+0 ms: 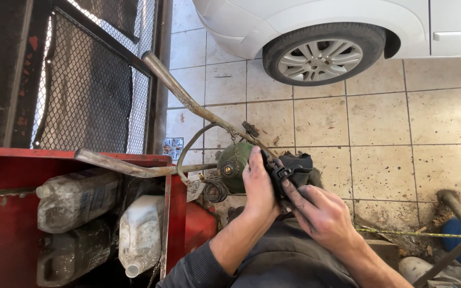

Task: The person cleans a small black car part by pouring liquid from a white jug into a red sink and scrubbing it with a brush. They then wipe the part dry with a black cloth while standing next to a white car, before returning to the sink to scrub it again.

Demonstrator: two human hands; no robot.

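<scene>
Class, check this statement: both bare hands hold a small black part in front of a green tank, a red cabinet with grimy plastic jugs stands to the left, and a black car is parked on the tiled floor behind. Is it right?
Not quite: the car is white, not black, as the head view shows. The rest stands: the left hand and right hand hold the small black part in front of the green tank, with the red cabinet and its grimy plastic jugs to the left.

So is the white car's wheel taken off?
No, the wheel with its silver alloy rim sits mounted under the white car, its tyre resting on the tiled floor.
</scene>
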